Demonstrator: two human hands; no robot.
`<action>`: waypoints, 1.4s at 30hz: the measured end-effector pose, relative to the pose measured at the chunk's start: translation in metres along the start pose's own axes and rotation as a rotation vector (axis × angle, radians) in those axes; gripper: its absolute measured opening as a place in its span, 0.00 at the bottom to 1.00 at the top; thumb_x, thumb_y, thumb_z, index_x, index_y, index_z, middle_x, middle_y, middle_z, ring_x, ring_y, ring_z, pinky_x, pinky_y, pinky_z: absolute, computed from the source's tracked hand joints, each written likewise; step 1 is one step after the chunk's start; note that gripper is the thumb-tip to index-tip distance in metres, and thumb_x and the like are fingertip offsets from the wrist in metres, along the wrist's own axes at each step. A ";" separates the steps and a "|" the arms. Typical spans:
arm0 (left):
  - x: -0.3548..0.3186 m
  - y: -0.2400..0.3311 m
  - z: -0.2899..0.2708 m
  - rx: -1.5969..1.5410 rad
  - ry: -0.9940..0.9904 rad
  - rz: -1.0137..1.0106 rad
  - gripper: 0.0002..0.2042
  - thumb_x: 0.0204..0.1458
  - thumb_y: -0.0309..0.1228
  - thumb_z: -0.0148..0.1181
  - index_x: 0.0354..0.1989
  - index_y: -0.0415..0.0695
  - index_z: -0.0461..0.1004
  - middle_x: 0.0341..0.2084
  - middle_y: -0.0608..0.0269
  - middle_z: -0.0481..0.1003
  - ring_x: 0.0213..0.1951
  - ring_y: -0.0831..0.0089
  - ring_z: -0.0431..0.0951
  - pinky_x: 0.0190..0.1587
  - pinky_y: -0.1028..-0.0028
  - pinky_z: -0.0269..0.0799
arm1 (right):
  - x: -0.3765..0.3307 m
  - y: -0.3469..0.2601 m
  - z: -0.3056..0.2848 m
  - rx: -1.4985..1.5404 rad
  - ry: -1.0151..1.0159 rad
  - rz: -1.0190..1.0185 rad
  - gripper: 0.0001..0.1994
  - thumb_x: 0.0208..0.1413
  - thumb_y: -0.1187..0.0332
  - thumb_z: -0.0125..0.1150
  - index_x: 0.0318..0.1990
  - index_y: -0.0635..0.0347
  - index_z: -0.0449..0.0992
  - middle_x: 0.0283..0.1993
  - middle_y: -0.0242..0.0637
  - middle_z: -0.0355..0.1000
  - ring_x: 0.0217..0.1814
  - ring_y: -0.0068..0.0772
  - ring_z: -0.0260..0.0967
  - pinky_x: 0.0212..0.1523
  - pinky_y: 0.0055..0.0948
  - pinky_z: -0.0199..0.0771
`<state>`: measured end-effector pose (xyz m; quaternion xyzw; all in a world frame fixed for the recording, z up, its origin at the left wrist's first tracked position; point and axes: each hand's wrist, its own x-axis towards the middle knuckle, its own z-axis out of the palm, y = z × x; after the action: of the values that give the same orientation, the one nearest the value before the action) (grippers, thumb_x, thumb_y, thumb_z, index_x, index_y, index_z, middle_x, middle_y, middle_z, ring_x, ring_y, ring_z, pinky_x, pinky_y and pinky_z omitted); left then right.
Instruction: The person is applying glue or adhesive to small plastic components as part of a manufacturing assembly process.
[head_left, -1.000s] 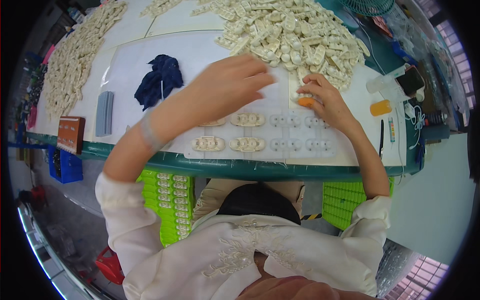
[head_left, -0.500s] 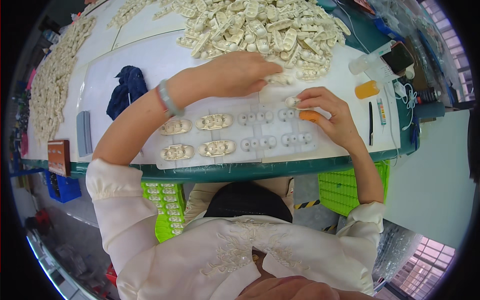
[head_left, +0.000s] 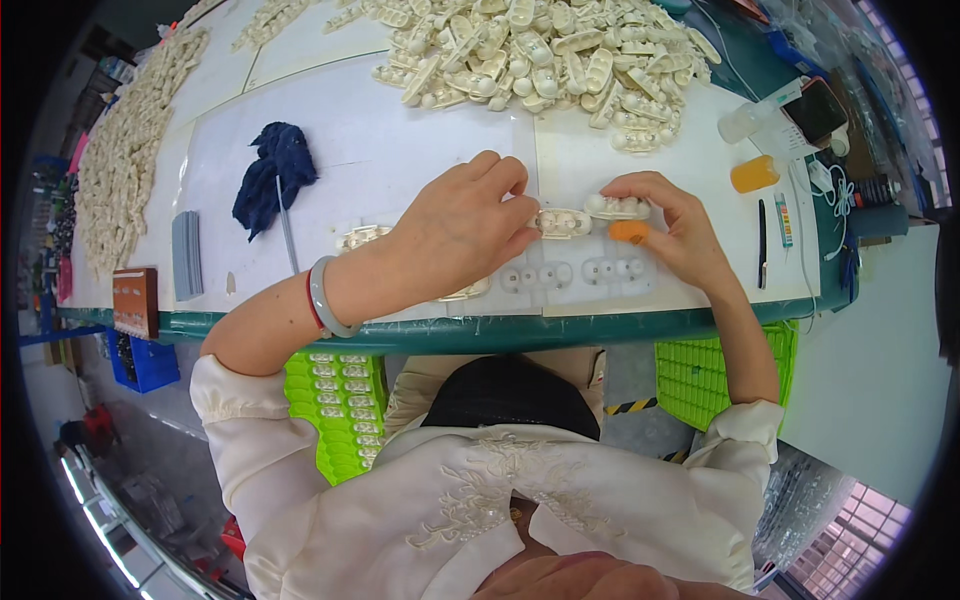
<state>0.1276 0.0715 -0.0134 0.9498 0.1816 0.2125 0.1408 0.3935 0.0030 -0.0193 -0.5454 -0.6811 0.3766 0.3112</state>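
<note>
My left hand [head_left: 465, 225] is closed, its fingertips pinching the left end of a cream oblong piece [head_left: 565, 223] with a row of round bumps, low over a translucent jig plate [head_left: 580, 292]. Just right of it, my right hand [head_left: 682, 228] holds a similar cream piece [head_left: 617, 207] between its fingers and thumb; an orange finger cot [head_left: 628, 232] covers the thumb. Bare knobbed seats [head_left: 535, 276] show in the plate's near row. Another cream piece [head_left: 362, 236] sits at the plate's left, partly hidden, along with others, by my left hand and forearm.
A big heap of cream pieces [head_left: 545, 60] lies at the back; another pile [head_left: 140, 160] lies far left. A dark blue cloth [head_left: 272, 175], a grey stack [head_left: 187, 255] and a brown block [head_left: 134, 302] are on the left. An orange-capped bottle [head_left: 755, 174], phone [head_left: 815, 110] and black pen [head_left: 762, 243] are right.
My left hand has come from near the heap toward the plate, bringing a cream piece beside my right hand. The piece in my right hand now lies lengthwise. The whole view has shifted slightly.
</note>
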 end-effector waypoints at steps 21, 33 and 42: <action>0.003 0.008 -0.003 -0.004 0.007 0.024 0.14 0.43 0.30 0.66 0.39 0.41 0.74 0.33 0.60 0.75 0.36 0.64 0.75 0.38 0.69 0.74 | -0.009 0.007 0.006 -0.241 -0.026 -0.163 0.24 0.45 0.72 0.66 0.53 0.57 0.73 0.53 0.39 0.71 0.58 0.34 0.65 0.62 0.35 0.59; 0.010 0.017 -0.009 -0.045 0.048 -0.096 0.18 0.42 0.33 0.69 0.41 0.39 0.74 0.33 0.57 0.73 0.37 0.63 0.74 0.37 0.70 0.73 | -0.034 -0.026 0.015 0.699 0.228 -0.291 0.52 0.51 0.32 0.49 0.71 0.52 0.31 0.72 0.57 0.40 0.58 0.51 0.66 0.63 0.45 0.58; 0.032 0.036 -0.021 -0.799 -0.012 -0.238 0.23 0.45 0.36 0.70 0.48 0.39 0.73 0.29 0.61 0.77 0.30 0.76 0.75 0.34 0.76 0.72 | -0.022 -0.027 0.022 0.295 0.057 -0.672 0.57 0.45 0.31 0.56 0.70 0.39 0.22 0.71 0.65 0.35 0.61 0.59 0.63 0.64 0.48 0.55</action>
<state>0.1557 0.0557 0.0282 0.7942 0.1924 0.2429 0.5228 0.3656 -0.0257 -0.0081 -0.2505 -0.7517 0.3321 0.5118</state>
